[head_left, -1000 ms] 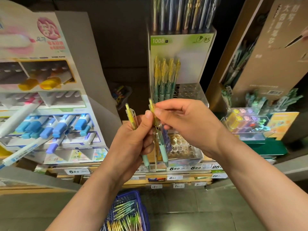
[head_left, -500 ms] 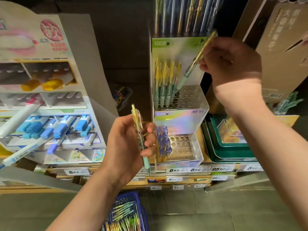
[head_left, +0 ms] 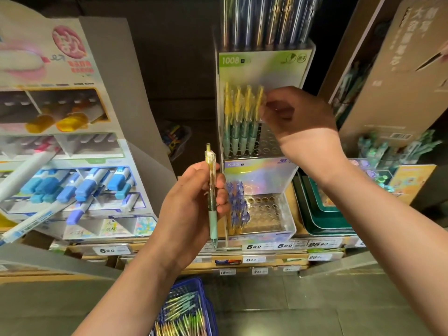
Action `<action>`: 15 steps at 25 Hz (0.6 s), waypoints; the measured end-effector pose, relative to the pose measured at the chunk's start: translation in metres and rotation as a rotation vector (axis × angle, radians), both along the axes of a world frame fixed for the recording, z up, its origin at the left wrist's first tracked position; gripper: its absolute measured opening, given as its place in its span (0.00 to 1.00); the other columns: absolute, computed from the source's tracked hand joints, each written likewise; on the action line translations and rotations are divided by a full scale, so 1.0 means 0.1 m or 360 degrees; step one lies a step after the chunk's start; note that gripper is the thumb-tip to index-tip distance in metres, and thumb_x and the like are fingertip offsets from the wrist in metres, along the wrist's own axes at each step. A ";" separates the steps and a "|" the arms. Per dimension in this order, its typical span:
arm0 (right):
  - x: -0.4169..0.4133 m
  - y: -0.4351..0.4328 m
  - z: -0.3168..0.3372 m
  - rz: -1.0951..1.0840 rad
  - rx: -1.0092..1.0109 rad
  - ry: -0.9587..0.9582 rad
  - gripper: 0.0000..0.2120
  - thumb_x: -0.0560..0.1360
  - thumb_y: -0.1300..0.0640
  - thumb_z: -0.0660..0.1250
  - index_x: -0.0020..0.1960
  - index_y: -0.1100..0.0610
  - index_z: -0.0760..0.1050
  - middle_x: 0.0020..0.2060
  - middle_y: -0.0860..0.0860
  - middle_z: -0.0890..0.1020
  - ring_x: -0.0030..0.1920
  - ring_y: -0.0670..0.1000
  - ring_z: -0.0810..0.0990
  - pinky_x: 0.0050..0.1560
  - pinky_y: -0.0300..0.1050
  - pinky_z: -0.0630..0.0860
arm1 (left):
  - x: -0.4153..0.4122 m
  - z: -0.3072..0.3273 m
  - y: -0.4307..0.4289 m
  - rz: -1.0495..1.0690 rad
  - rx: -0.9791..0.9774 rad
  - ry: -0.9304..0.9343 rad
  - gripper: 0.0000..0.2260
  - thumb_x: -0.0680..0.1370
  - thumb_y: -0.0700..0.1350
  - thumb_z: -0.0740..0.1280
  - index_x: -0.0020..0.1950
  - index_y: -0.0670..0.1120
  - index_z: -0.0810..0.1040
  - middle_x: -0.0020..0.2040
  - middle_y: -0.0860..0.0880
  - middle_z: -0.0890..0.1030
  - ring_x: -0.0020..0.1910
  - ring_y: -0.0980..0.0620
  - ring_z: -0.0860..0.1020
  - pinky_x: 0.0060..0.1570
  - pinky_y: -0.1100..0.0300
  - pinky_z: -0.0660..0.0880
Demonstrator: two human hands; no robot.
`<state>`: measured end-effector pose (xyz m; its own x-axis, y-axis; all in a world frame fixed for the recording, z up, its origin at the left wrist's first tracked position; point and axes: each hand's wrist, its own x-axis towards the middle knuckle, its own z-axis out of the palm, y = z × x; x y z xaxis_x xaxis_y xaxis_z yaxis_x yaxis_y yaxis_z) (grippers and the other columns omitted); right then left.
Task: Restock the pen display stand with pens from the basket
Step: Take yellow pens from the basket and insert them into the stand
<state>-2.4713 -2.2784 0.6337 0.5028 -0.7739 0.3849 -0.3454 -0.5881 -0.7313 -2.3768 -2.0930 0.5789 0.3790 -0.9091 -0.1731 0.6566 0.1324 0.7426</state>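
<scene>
— One pen point(head_left: 211, 190), yellow on top with a pale green grip, is standing upright in the left hand point(head_left: 194, 204), tip pointing down; the fingers are curling closed around its barrel.

— Where is the hand sitting in the scene?

— Near the middle, just left of the pen display stand point(head_left: 257, 151), in front of its lower clear tier.

— What is the right hand doing?

— The right hand point(head_left: 298, 117) is reaching into the stand's upper tier, fingertips pinching at the top of the rightmost pen in the row of yellow-and-green pens point(head_left: 240, 117). It is blurred, so I cannot tell whether it is gripping that pen or only touching it.

— How is that tier looking?

— Pens are filling the left side only; the holes to the right are showing open. A cluster of purple pens point(head_left: 237, 202) is occupying the left edge of the lower tier.

— And the basket?

— The blue basket point(head_left: 203, 301) is sitting on the floor at the near edge, between the forearms, holding many more pens.

— Anything around the stand?

— A marker display point(head_left: 72, 180) with blue-capped markers is standing to the left, green trays point(head_left: 322, 214) to the right, and price tags point(head_left: 269, 246) are running along the shelf edge below.
</scene>
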 end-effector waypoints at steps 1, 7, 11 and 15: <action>0.00 -0.01 -0.01 -0.0017 -0.0003 0.0008 0.08 0.78 0.58 0.70 0.56 0.56 0.82 0.42 0.45 0.82 0.42 0.42 0.81 0.47 0.24 0.73 | 0.00 -0.02 0.00 0.0010 0.0007 -0.0084 0.07 0.84 0.47 0.61 0.55 0.45 0.75 0.40 0.47 0.74 0.34 0.53 0.70 0.33 0.61 0.69; -0.01 0.03 0.03 -0.0086 0.0085 0.0135 0.06 0.76 0.53 0.73 0.52 0.53 0.81 0.41 0.44 0.82 0.39 0.39 0.80 0.47 0.27 0.75 | -0.01 -0.02 0.01 0.0040 -0.0036 -0.0348 0.09 0.85 0.47 0.60 0.59 0.43 0.76 0.45 0.46 0.77 0.35 0.53 0.71 0.33 0.61 0.70; -0.21 0.35 0.04 0.0040 0.0346 0.0262 0.09 0.74 0.44 0.72 0.45 0.49 0.80 0.35 0.40 0.82 0.36 0.37 0.80 0.41 0.31 0.77 | -0.01 0.02 0.00 0.0028 -0.0072 -0.0280 0.08 0.84 0.43 0.61 0.58 0.40 0.76 0.44 0.44 0.77 0.36 0.51 0.71 0.33 0.60 0.70; -0.23 0.71 0.03 0.0600 0.0706 0.0355 0.05 0.76 0.48 0.72 0.48 0.48 0.81 0.38 0.43 0.87 0.41 0.42 0.86 0.51 0.50 0.82 | 0.00 0.05 0.00 0.0057 -0.0034 -0.0352 0.10 0.83 0.41 0.61 0.61 0.38 0.77 0.42 0.44 0.76 0.37 0.51 0.72 0.36 0.59 0.71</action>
<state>-2.4944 -2.2073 0.6367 0.8039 -0.5896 -0.0782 -0.3456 -0.3560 -0.8682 -2.3768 -2.0927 0.5839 0.4378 -0.8969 -0.0630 0.4726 0.1700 0.8647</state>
